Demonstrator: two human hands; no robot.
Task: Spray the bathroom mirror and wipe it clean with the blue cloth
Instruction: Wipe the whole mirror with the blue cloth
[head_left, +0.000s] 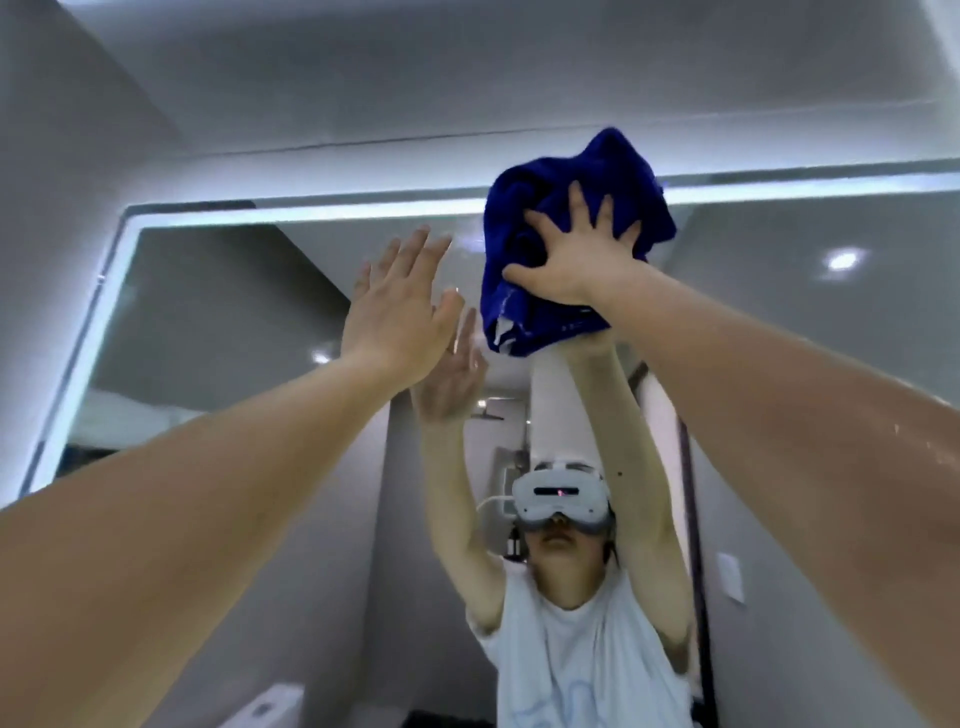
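Observation:
The bathroom mirror fills the wall ahead, with a lit strip along its top and left edges. My right hand is raised high and presses the crumpled blue cloth flat against the glass near the mirror's top edge, fingers spread over it. My left hand is up beside it, to the left and slightly lower, open with fingers together and nothing in it; whether it touches the glass I cannot tell. No spray bottle is in view.
The mirror reflects a person in a white T-shirt and a white headset with both arms raised, a doorway behind, ceiling spotlights and a white toilet tank at the lower left. Grey wall and ceiling lie above the mirror.

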